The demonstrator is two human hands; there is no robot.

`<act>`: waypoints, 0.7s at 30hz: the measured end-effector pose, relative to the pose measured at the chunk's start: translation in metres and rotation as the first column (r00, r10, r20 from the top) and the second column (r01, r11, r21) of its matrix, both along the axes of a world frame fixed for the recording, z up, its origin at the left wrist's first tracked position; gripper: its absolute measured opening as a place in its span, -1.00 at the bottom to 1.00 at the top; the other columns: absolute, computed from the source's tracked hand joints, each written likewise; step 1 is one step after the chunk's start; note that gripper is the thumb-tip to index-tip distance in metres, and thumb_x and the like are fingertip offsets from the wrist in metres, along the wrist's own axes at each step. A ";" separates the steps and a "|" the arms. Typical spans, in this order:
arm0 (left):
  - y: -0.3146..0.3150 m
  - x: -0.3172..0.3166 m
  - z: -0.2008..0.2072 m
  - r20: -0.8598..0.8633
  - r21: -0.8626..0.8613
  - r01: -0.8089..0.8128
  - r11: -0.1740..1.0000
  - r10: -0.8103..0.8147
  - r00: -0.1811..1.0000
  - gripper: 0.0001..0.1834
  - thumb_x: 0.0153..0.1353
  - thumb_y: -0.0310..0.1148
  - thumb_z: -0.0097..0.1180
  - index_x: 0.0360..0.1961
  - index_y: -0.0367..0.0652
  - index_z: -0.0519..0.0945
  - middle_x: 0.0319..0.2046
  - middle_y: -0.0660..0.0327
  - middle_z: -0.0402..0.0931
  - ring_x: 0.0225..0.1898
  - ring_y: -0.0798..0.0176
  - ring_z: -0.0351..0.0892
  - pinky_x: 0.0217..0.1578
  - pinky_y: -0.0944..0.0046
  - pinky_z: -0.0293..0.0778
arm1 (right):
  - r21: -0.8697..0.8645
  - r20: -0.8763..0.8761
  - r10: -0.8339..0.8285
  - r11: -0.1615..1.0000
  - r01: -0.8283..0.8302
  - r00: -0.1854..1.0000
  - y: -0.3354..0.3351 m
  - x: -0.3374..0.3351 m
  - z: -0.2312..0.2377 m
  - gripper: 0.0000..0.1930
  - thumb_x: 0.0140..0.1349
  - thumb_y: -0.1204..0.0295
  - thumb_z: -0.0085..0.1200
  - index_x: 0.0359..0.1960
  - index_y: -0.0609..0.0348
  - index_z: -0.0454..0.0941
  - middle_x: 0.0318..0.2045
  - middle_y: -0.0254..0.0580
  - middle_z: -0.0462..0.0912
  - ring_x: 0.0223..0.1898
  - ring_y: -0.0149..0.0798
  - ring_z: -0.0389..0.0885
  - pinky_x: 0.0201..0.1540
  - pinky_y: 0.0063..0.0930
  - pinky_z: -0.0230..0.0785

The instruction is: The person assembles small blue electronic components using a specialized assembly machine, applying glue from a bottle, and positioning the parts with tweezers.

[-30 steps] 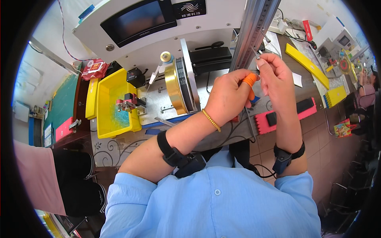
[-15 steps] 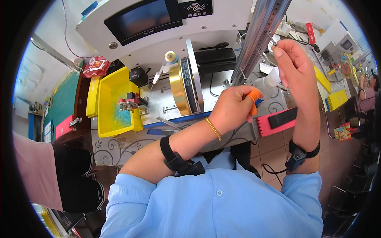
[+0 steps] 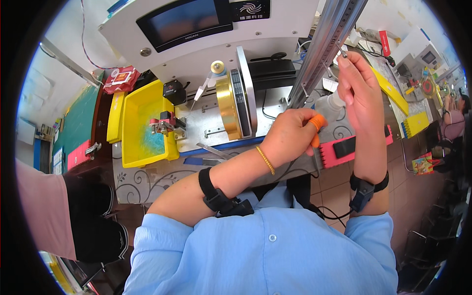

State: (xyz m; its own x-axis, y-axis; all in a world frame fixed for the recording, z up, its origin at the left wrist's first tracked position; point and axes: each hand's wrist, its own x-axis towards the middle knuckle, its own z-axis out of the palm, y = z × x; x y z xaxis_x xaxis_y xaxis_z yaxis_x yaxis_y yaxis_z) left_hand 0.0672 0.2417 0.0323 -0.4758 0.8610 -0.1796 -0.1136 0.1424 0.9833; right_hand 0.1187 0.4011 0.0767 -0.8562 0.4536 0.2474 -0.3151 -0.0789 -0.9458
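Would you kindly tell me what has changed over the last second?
The right hand has moved away from the left hand, forward and to the right, keeping the small metal piece at its fingertips. A clear bottle, unseen a second ago, now shows between the hands. Nothing was visibly let go. The left hand stays pinched, and the yellow bin and gold wheel stay in place.

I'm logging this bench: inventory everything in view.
Machine: 1, white, top
Screen: 1, black, on machine
Table: 1, grey, centre
Wheel: 1, gold, centre
Rail: 1, silver, upper right
Bin: 1, yellow, left
Packet: 1, red, beyond bin
Bottle: 1, translucent, near rail
Pad: 1, pink, right
Block: 1, black, on pad
Metal piece: 1, silver, upper right
Ribbed piece: at least 1, orange, mid-right
Co-workers: 2, pink-topped, left and right
Left hand: 1, at ribbed piece
Right hand: 1, holding metal piece
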 end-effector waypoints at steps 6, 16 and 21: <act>-0.028 0.017 0.045 -0.143 -0.040 0.211 0.977 -0.214 0.966 -0.69 0.31 -0.31 0.09 0.00 -0.23 0.57 -0.64 0.29 0.52 -0.67 0.50 0.47 -0.62 0.44 0.39 | 0.166 -0.148 -0.293 0.934 0.316 0.945 -0.005 0.014 0.015 -0.80 0.32 0.38 0.08 -0.13 0.22 0.49 -0.57 -0.52 0.37 -0.66 -0.67 0.15 -0.62 -0.73 -0.05; -0.050 0.026 0.039 -0.306 -0.029 0.379 0.925 -0.370 0.877 -0.59 0.23 -0.45 0.17 0.13 -0.16 0.50 -0.41 0.28 0.59 -0.45 0.49 0.54 -0.37 0.46 0.48 | -0.013 -0.454 -0.382 0.906 0.422 0.805 0.008 0.311 0.062 -0.76 0.44 0.51 -0.30 -0.48 0.18 0.20 -0.66 -0.44 0.12 -0.71 -0.59 0.04 -0.60 -0.68 -0.02; -0.006 0.046 -0.003 -0.794 -0.085 0.374 0.923 -0.290 0.534 -0.54 0.11 -0.40 0.24 0.07 -0.23 0.50 -0.07 0.05 0.54 -0.04 0.03 0.55 0.01 0.19 0.47 | 0.280 -0.202 -0.814 0.485 0.829 0.545 0.017 0.318 -0.012 -0.87 0.35 0.53 -0.09 -0.13 0.22 0.48 -0.44 -0.46 0.39 -0.53 -0.57 0.24 -0.47 -0.70 0.13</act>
